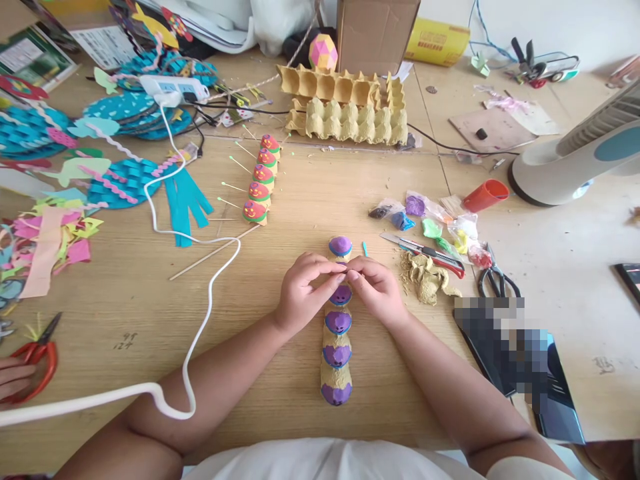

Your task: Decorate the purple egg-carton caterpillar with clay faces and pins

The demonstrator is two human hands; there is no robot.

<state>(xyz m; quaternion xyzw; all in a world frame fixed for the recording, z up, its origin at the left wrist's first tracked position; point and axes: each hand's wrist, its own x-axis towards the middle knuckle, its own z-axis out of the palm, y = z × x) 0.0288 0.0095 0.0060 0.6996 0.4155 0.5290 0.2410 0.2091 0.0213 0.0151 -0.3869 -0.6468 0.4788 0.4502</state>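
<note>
A strip of egg-carton cups (338, 356) runs lengthwise in front of me, its bumps covered in purple with blue rims and small dark faces. Over its upper part, my left hand (313, 290) and my right hand (374, 287) meet with thumbs and index fingers pinched together. Whatever lies between the fingertips is too small to make out. A small blue tool (365, 249) is just beyond my right hand. Farther back on the left stands a similar strip with red and green faces (259, 192) and thin green-tipped sticks beside it.
Packets of coloured clay (415, 204), a utility knife (425, 253), torn carton scraps (429, 280), black scissors (498, 279) and phones lie right. Egg cartons (357, 120) stand behind. A white cable (207, 300) crosses the left side. Another person's hand (16, 377) is by red-handled scissors (43, 357).
</note>
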